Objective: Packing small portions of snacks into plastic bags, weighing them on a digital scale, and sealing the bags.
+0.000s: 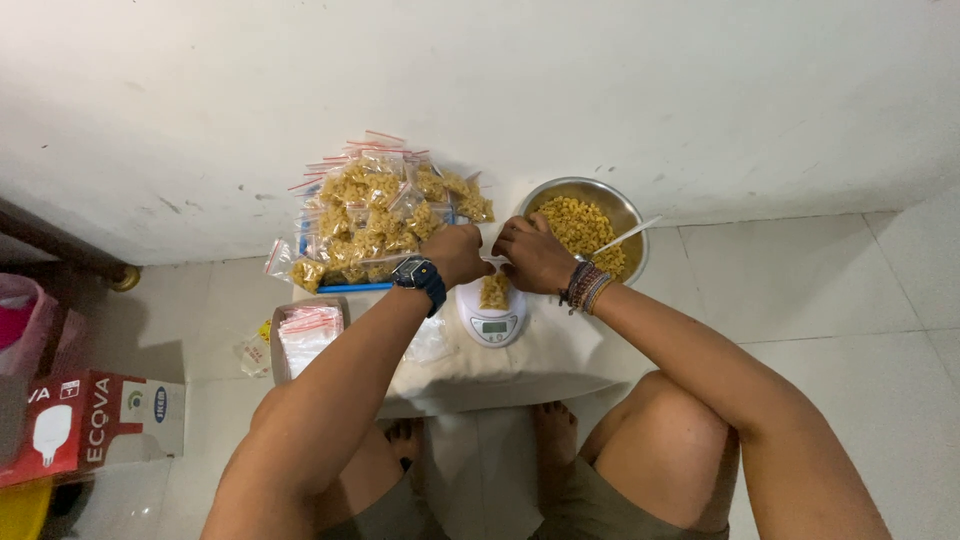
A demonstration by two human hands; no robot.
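Centrally, a small clear bag of pasta (493, 291) is held upright over a white kitchen scale (491, 322), its bottom apparently resting on the platform. The bag's mouth is pinched from both sides: the left hand (457, 252), with a dark wristwatch (420, 275) on its wrist, is closed on the left edge, and the right hand (535, 254), with beaded bracelets (584, 287) on its wrist, is closed on the right edge. The fingertips are hidden behind the knuckles, so how tightly the edges are gripped cannot be told.

The scale is set on a white cloth (520, 360) spread over a low surface. Just behind the right hand, a metal bowl (586, 192) half filled with loose pasta is seen against the wall, with a white spoon (625, 237) leaning on its rim. Behind the left hand, a heap of filled bags (385, 210) with red zip strips is piled. Left of the forearm, a stack of empty bags (308, 335) is kept in a small brown tray. A red and white carton (80, 425) lies well apart at the far left on the tiled floor.
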